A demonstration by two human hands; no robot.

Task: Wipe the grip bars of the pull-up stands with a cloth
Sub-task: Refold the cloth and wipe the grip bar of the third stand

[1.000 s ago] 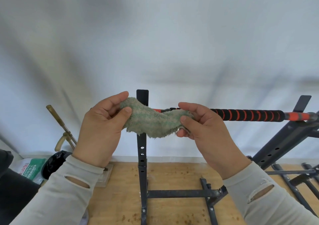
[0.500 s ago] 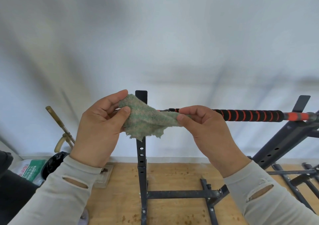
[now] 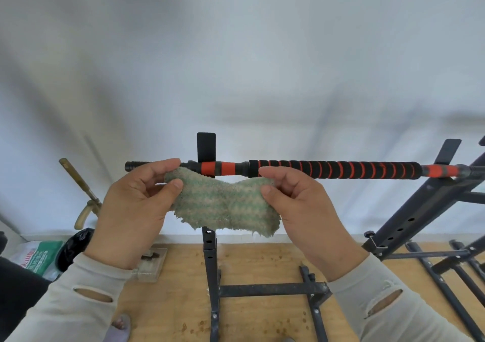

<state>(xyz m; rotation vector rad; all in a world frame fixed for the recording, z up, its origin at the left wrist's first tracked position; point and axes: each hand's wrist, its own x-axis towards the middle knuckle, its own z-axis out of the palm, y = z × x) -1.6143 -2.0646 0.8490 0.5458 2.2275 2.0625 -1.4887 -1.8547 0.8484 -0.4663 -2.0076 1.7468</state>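
A green-and-beige terry cloth [image 3: 223, 202] is stretched flat between both hands, just below and in front of the bar. My left hand [image 3: 133, 210] pinches its left edge with thumb and fingers. My right hand [image 3: 304, 207] pinches its right edge. The grip bar [image 3: 338, 169] is black foam with an orange spiral, with orange sections near each end. It lies level across two black uprights, the left upright [image 3: 210, 263] behind the cloth, the right stand [image 3: 420, 210] slanting at the right edge. The cloth hangs apart from the bar.
A plywood floor [image 3: 262, 268] lies below, with black stand bases [image 3: 270, 289] crossing it. More black frames [image 3: 459, 270] crowd the lower right. At left are a leaning wooden tool [image 3: 78, 184], a black bag [image 3: 74, 247], a green-printed sack [image 3: 39, 257] and a clear box [image 3: 152, 265].
The cloth came off the bar's left part and now hangs spread below it. Both hands sank a little and moved apart, uncovering the bar's left end and orange section.
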